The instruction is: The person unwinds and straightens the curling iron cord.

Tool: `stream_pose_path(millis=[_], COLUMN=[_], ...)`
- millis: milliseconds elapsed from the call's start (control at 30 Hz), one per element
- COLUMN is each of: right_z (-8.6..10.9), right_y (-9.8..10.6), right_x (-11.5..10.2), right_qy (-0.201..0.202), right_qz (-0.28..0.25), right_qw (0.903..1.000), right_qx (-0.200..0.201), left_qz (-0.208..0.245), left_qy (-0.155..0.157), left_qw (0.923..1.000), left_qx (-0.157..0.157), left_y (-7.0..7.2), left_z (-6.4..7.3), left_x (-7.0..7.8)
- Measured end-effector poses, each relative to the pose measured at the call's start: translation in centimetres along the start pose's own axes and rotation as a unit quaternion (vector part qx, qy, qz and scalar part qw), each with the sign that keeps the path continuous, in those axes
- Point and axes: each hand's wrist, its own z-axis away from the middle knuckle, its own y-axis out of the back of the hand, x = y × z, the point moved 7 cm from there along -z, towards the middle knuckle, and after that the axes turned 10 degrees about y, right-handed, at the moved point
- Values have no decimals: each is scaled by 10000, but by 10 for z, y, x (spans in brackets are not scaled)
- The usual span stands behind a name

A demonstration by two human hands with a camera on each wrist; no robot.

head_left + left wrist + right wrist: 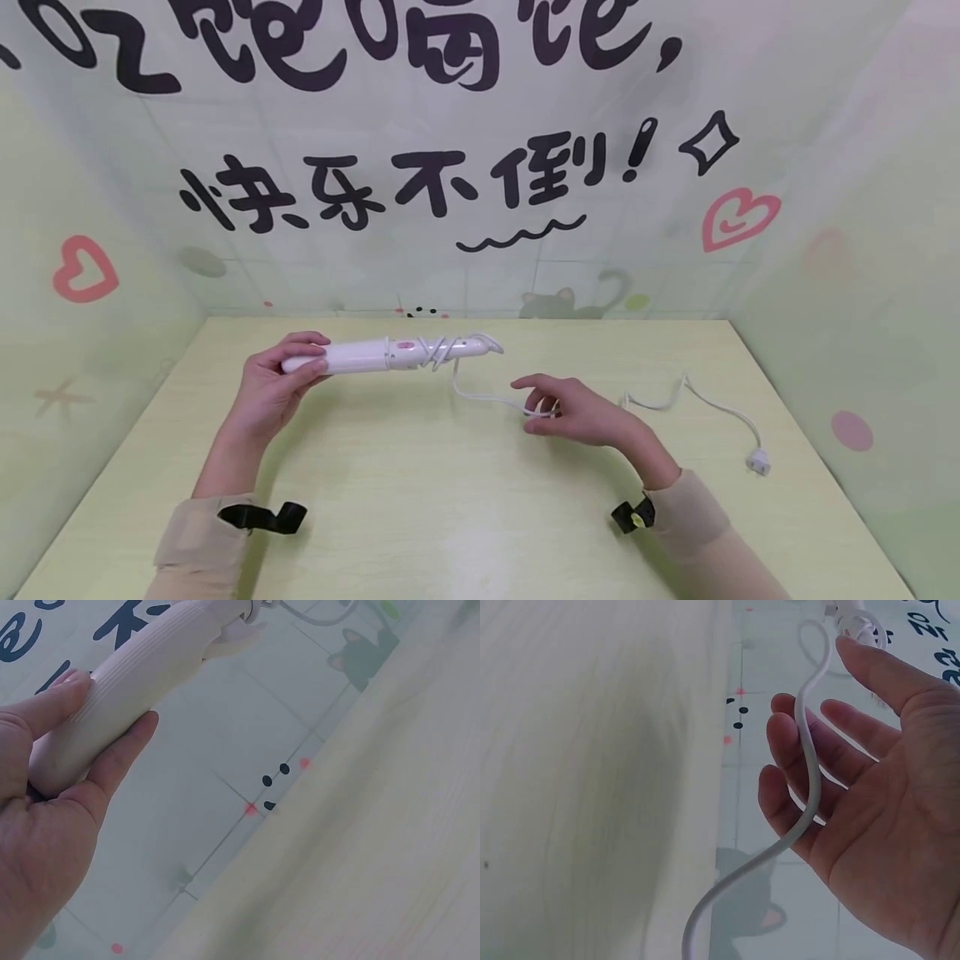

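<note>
A white hair straightener (356, 357) with a pink button is held up level over the table by my left hand (279, 387). In the left wrist view the thumb and fingers grip the rounded end of its ribbed casing (124, 686). Its white cord (480, 397) winds around the narrower end and runs on to my right hand (581, 408). There the cord (810, 765) lies across the inside of loosely bent fingers. The right thumb and index finger stand apart, with the cord not pinched between them.
The cord's far stretch (723, 407) trails over the pale wooden table (420, 500) to a white plug (758, 461) near the right edge. Printed curtains with black lettering and pink hearts (741, 218) stand behind and at both sides. A black strap (258, 517) circles the left wrist.
</note>
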Motion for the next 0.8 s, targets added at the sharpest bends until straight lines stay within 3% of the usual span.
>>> stream_pose_path(millis=[233, 467, 633, 800], right_z=[-10, -24, -33, -39], right_y=[-8, -13, -16, -16], right_x=[-12, -24, -30, -31], right_qy=[-51, 337, 396, 318], right_qz=[-78, -91, -207, -181], right_qw=[9996, 9992, 9990, 9970], right_qx=[-263, -182, 93, 675], left_qz=[34, -32, -62, -70], left_qy=[-6, 4, 32, 61], left_qw=[10000, 10000, 10000, 9999], left_qx=[-16, -29, 8, 49], left_y=[-2, -6, -7, -4], left_z=[-1, -3, -4, -4], left_x=[-2, -3, -4, -5])
